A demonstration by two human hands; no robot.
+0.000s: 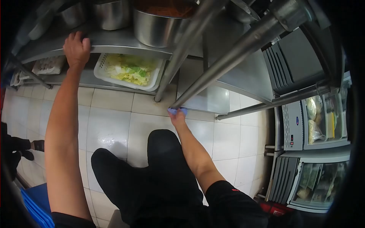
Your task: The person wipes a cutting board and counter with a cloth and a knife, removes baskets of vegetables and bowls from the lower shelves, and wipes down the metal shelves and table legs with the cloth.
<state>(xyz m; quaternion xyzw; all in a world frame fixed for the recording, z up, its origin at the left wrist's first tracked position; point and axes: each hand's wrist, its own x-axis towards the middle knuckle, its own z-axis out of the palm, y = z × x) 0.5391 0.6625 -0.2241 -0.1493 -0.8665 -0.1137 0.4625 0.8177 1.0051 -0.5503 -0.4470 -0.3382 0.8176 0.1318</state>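
Note:
My left hand (76, 50) is closed over the front edge of a steel shelf (110, 45), knuckles up. Low down near the floor, my right hand (177, 118) has its fingers wrapped round a crumpled light-purple cloth (178, 111). That cloth presses against the foot of a slanting steel table leg (213, 72). Between my hands, on the lower shelf, a white plastic basket (99, 70) contains chopped cabbage (131, 69). A large steel pot (154, 31) with something orange inside stands on the upper shelf.
Another steel pot (111, 15) is at the upper left. Egg trays (48, 65) rest on the lower shelf. Glass-door fridges (321, 182) line the right side. Another person's shoes (37, 145) show at far left. Tiled floor (108, 125) surrounds my knees.

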